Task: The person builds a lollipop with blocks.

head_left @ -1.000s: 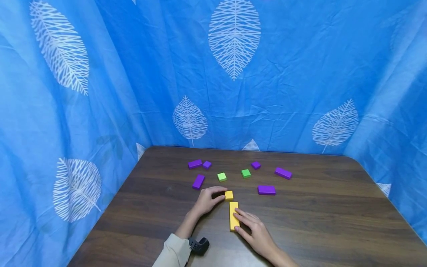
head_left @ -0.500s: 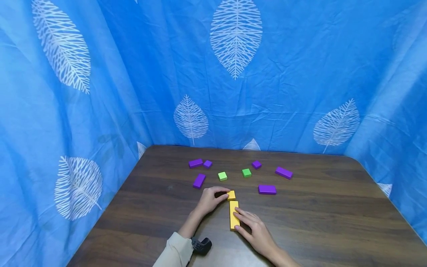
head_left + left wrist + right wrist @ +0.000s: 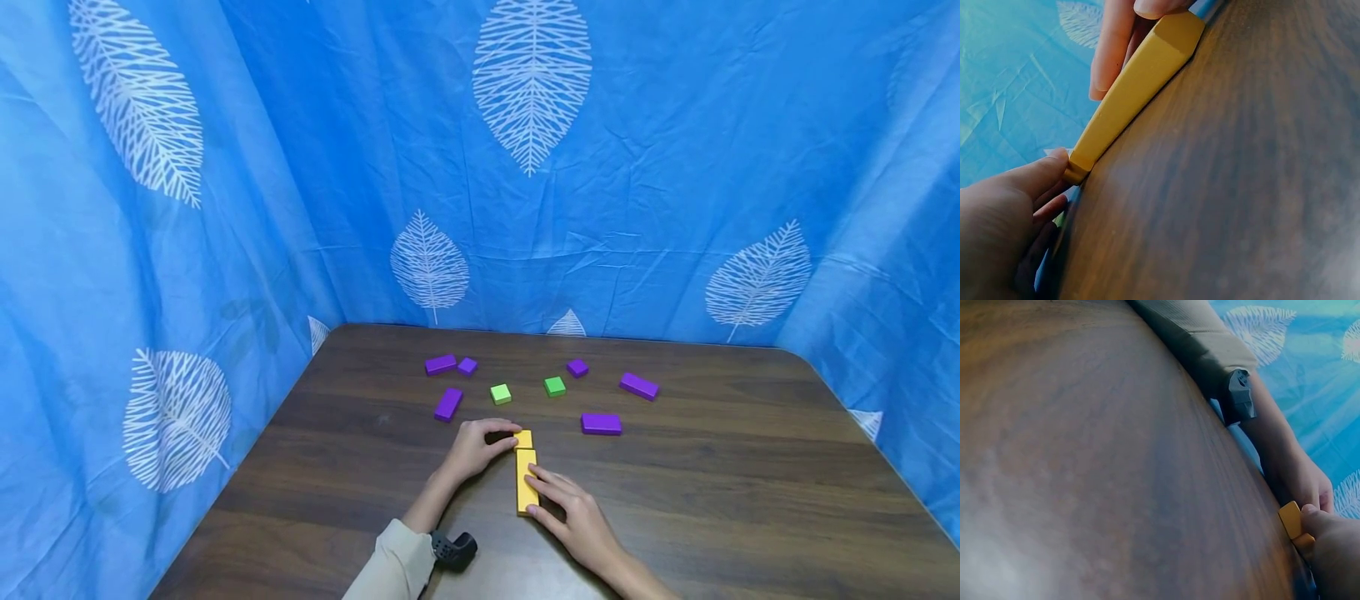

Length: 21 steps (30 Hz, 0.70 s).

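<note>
In the head view, a long yellow block (image 3: 522,493) lies lengthwise on the table, with a small yellow block (image 3: 526,438) at its far end, the two end to end. My left hand (image 3: 471,450) pinches the small block from the left with thumb and index finger. Along the right side of the long block, my right hand (image 3: 576,515) grips it, fingertips on its top and thumb near its close end. The left wrist view shows the long yellow block (image 3: 1138,87) from its side, low on the wood. Part of the small block is hidden by left fingers.
Behind the hands lie a light green block (image 3: 500,395) and a green block (image 3: 555,387). Several purple blocks are spread around them, one purple block (image 3: 602,424) right of the yellow pair. A blue leaf-print curtain (image 3: 637,167) surrounds the table (image 3: 750,467).
My left hand has moved slightly right, bringing the small yellow block in line with the long one and closing the gap between them. The right hand has stayed nearly still.
</note>
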Each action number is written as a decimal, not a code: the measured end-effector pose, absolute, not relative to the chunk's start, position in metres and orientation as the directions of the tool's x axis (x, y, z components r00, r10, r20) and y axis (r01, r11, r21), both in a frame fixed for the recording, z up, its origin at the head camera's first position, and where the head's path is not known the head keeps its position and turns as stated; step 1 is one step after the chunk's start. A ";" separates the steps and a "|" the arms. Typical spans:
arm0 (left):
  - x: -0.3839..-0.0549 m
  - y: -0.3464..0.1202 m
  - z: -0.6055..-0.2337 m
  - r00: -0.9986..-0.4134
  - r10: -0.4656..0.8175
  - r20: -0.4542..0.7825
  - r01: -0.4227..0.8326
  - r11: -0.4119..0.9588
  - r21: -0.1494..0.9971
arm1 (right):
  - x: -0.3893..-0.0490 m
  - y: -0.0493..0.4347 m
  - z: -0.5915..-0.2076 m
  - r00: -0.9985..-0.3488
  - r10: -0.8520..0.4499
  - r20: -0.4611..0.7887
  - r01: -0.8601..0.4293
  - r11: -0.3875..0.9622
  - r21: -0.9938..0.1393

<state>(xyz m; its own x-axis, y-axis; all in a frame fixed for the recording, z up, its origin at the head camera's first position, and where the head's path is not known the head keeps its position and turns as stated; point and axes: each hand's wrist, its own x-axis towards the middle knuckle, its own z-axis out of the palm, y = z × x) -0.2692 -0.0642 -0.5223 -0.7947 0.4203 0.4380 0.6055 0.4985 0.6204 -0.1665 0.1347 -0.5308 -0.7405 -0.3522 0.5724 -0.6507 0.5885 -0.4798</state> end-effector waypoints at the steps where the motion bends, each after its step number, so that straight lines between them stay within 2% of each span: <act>1: -0.269 -0.064 -0.522 -0.795 0.423 0.436 0.605 0.496 0.622 | -0.167 0.135 -0.531 -0.741 -0.349 0.574 -0.650 0.586 -0.483; 21: -0.268 -0.064 -0.523 -0.832 0.425 0.356 0.544 0.504 0.671 | -0.166 0.134 -0.529 -0.749 -0.350 0.563 -0.644 0.586 -0.492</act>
<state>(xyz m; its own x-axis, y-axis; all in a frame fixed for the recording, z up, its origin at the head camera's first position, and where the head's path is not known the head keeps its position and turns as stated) -0.2678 -0.0643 -0.5228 -0.8322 0.4254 0.3557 0.5443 0.5041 0.6705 -0.1660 0.1337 -0.5292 -0.7488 -0.3497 0.5631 -0.6438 0.5859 -0.4922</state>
